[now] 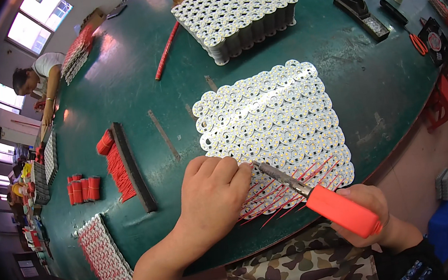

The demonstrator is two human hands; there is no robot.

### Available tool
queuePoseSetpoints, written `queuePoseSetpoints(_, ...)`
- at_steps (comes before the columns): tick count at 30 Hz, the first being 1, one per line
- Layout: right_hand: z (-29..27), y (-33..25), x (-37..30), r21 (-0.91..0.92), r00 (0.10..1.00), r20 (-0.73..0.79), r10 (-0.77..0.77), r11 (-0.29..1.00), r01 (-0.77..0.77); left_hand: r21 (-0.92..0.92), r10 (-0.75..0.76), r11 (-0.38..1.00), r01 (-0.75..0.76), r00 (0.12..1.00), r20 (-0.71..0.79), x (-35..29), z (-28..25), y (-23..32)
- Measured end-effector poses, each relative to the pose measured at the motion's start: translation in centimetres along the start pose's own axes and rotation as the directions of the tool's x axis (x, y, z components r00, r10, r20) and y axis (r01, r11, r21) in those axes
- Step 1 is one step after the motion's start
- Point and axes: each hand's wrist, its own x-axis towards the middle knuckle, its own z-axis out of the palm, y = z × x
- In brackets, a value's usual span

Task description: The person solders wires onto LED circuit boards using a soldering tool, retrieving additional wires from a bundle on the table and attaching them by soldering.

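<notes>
Red plastic forms the handle of the soldering iron [339,210], which has a slim grey metal barrel; in the head view the fingers of the right hand [378,206] are clamped around that handle. Its tip ends just beside the fingers of the left hand [211,194]. These left fingers are bent and close together; whether they pinch anything cannot be told. Under them lies a flat white panel of joined round boards [268,115], reaching well beyond the fingertips. Thin red wires [296,184] cross its near part, between the two hands' fingers.

Farther out past the left fingers, on the dark green counter [136,89], stand a tall stack of similar white panels [236,12] and a red rod [167,50]. Left of the left fingers lie a long black bar [133,168], loose red wires [119,175] and tied red bundles [84,189]. Orange-handled scissors [418,44] lie far to the right, beyond the right fingers.
</notes>
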Motion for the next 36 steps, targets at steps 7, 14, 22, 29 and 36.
queuePoseSetpoints(7, 0.0, 0.1, -0.4, -0.03, 1.0, 0.005, -0.017, 0.999, 0.018, 0.006, -0.001, 1.0, 0.001, 1.0, 0.013, 0.1, 0.0, 0.0)
queuePoseSetpoints(14, -0.3, -0.1, -0.3, -0.068, 1.0, 0.017, -0.008, 0.998, 0.009, 0.008, 0.003, 1.0, -0.003, 1.0, 0.0, 0.0, 0.0, 0.0)
queuePoseSetpoints(22, -0.6, -0.7, -1.4, 0.025, 0.989, -0.08, 0.128, 0.992, -0.126, 0.032, 0.0, 0.999, -0.001, 0.999, 0.039, 0.0, -0.1, 0.1)
queuePoseSetpoints(29, -1.5, 0.7, -3.1, 0.028, 0.999, 0.016, 0.031, 0.999, -0.032, -0.091, -0.053, 0.995, 0.046, 0.996, -0.073, -0.3, -0.1, 0.4)
queuePoseSetpoints(36, -1.2, 0.7, -2.6, 0.016, 1.0, 0.007, -0.019, 1.0, 0.019, -0.04, 0.024, 0.999, -0.026, 0.999, -0.047, -0.6, 0.7, 0.6)
